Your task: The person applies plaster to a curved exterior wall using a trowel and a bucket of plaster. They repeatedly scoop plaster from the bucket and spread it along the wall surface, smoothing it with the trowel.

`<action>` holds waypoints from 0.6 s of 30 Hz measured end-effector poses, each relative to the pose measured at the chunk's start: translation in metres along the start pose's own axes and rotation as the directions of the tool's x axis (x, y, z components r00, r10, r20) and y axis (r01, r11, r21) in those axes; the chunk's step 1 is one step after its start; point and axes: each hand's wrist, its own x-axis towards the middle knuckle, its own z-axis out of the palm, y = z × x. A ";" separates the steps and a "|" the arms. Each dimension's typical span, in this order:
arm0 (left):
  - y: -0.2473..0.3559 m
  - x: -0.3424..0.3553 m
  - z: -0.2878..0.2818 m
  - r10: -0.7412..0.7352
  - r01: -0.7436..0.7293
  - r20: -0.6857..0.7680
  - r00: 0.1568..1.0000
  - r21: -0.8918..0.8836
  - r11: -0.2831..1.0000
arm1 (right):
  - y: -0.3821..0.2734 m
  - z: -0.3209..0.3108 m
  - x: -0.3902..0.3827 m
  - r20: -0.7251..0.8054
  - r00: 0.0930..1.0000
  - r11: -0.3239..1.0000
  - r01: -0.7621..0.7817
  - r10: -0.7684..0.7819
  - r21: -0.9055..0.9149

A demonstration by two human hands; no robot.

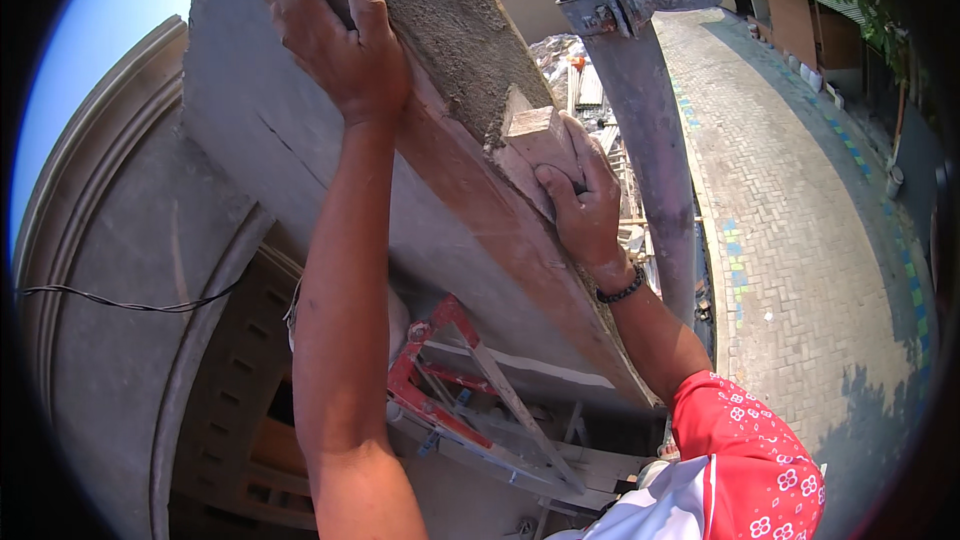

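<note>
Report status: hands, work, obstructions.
Left hand on long board. Right hand gripping pale block beside rough cement. Metal post stands to the right.

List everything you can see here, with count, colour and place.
Wooden plank: one, brown, slanting along the wall edge
Mortar surface: one, grey, right of the plank
Block-shaped tool: one, pale, in the right hand
Wall: one, grey, left of the plank
Moulded arch: one, grey, far left
Cable: count unclear, black, left
Ladder-like frame: one, red and grey, below
Post: one, grey, right of the tool
Paving: one stretch, mostly beige, right
Bracelet: one, dark, right wrist
Sleeve: one, red with white pattern, lower right
Left hand: one, bare, on the plank
Right hand: one, dusty, gripping the tool
</note>
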 end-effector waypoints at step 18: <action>0.001 -0.002 0.000 -0.005 0.006 0.016 1.000 -0.031 0.999 | 0.044 0.017 0.052 -0.172 0.953 0.962 -0.264 0.249 -0.068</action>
